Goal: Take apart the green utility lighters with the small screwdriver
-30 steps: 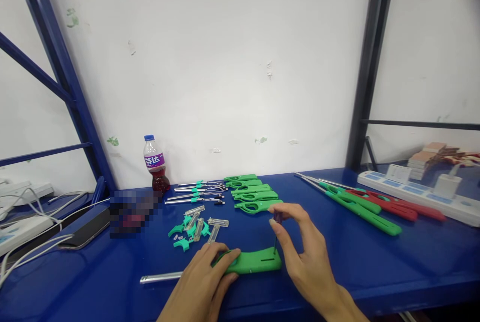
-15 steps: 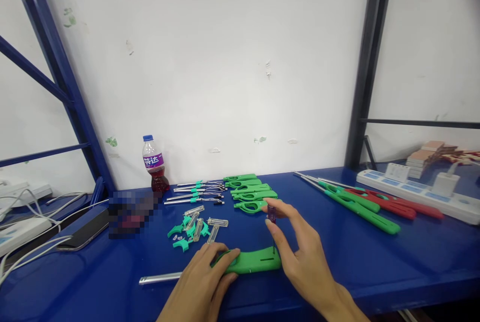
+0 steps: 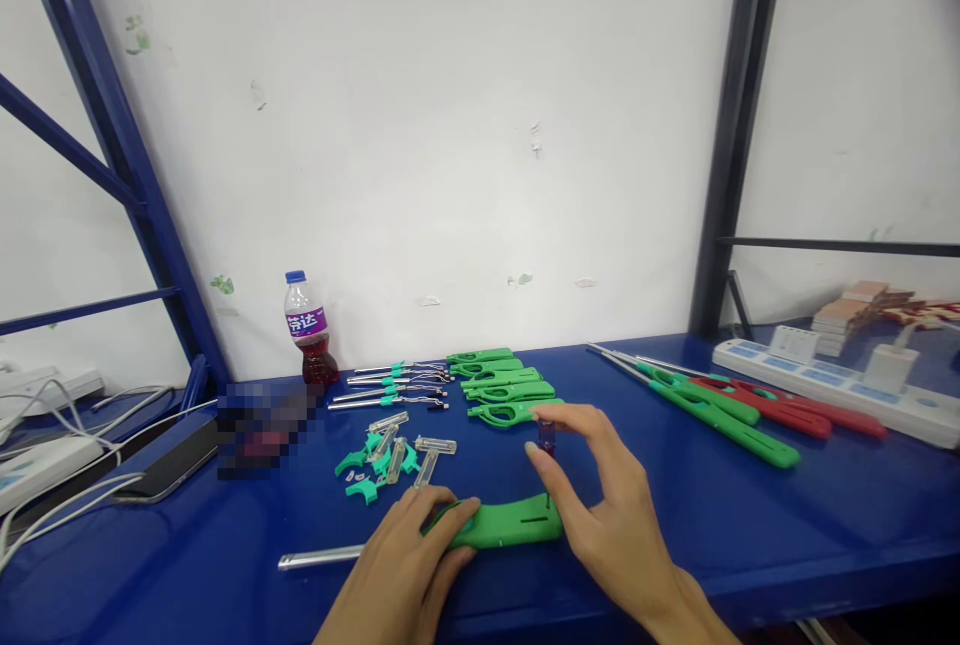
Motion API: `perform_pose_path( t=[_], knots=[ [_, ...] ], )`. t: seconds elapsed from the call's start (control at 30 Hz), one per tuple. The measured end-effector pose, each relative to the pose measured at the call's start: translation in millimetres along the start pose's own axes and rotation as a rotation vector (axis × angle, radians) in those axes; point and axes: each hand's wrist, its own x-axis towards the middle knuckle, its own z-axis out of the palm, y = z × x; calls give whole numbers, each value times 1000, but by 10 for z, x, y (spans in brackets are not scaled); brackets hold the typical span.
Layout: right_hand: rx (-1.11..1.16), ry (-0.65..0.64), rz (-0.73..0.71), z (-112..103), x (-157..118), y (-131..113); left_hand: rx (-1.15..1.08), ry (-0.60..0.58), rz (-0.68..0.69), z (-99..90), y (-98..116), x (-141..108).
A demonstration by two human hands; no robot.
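A green lighter body [image 3: 514,523] with a silver tube [image 3: 319,557] lies across the table's front, and my left hand [image 3: 412,555] grips it near its middle. Above its right end, my right hand [image 3: 607,505] pinches the dark purple handle of a small screwdriver [image 3: 547,437] between thumb and fingers. The screwdriver stands upright with its tip at the lighter's end; whether it sits in a screw I cannot tell. Behind are several green shells [image 3: 510,391], several silver tubes with wires [image 3: 390,390], clear tanks [image 3: 396,460] and teal pieces [image 3: 365,490].
Several green and red lighters [image 3: 739,425] lie at the right, beside a white power strip [image 3: 832,390]. A bottle of dark drink [image 3: 307,330] stands at the back left. A phone [image 3: 165,470] and white cables are at the left.
My right hand's fingers have shifted slightly around the screwdriver handle, with the index finger a little lower. My left hand and the lighter have stayed in place.
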Motion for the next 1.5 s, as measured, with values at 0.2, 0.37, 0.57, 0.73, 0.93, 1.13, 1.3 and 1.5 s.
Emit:
perform_pose_path(
  t=[0.2,0.37,0.57,0.73,0.93,1.13,1.3,1.5],
  knots=[
    [-26,51,-9,-10,6,16,-8,-11,-25,-11,-2,7],
    [-43,1,23,-18,-6,20,-15,-21,-27,5,-1,10],
    [-61,41,1,-10,1,15,-8,-31,-21,-6,7,5],
    [-59,-6,47,-8,-14,24,-5,-8,-19,-1,10,-2],
    [-50,-4,36,-8,6,8,-9,-4,-19,2,16,0],
    [-75,23,30,-8,-13,27,-6,-26,-24,-3,15,2],
    [-78,-14,67,-3,-36,54,1,-18,-21,9,9,-11],
    [-80,30,39,-1,-14,40,6,-13,-16,6,4,-4]
  ],
)
